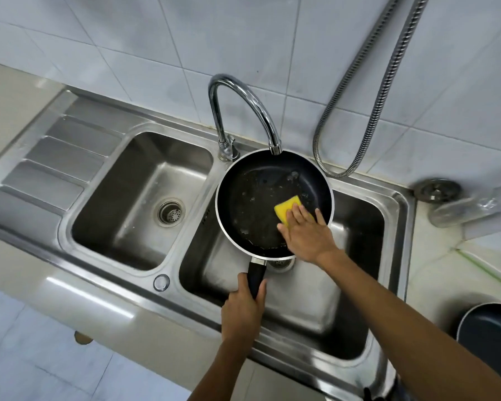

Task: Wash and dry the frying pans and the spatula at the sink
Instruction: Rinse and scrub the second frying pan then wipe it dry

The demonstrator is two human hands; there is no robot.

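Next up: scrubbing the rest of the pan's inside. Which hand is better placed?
Right, probably. The right hand presses the yellow sponge flat inside the frying pan, so it only needs to sweep across. The left hand grips the handle, holding the pan over the right basin.

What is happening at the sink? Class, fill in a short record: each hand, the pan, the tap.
Left hand: grips the frying pan by its handle
Right hand: presses the yellow sponge against the pan's inside
Frying pan: wet, held over the right basin
Tap: spout above the pan's far rim
Second pan: on the right counter
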